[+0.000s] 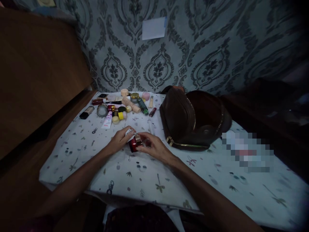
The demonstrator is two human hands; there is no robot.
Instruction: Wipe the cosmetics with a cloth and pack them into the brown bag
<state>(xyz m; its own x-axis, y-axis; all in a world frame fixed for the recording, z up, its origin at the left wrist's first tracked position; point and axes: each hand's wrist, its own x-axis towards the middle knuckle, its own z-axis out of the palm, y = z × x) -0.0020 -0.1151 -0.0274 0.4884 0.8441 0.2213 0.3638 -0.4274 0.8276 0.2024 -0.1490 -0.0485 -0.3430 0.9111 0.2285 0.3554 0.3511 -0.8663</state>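
A small dark red bottle with a shiny gold-coloured cap is held just above the table, tilted. My right hand closes on it from the right, thumb and fingers around the cap end. From the left, my left hand pinches a crumpled white wipe against the bottle's upper side. Part of the bottle is hidden by the fingers. Beyond my hands lie a white floral tube, a yellow-banded jar and a green tube.
Several more cosmetics, including a glass jar and a beige tube, crowd the far left of the patterned tablecloth. An open brown bag stands to the right. A wooden panel rises at left; a patterned wall closes the back.
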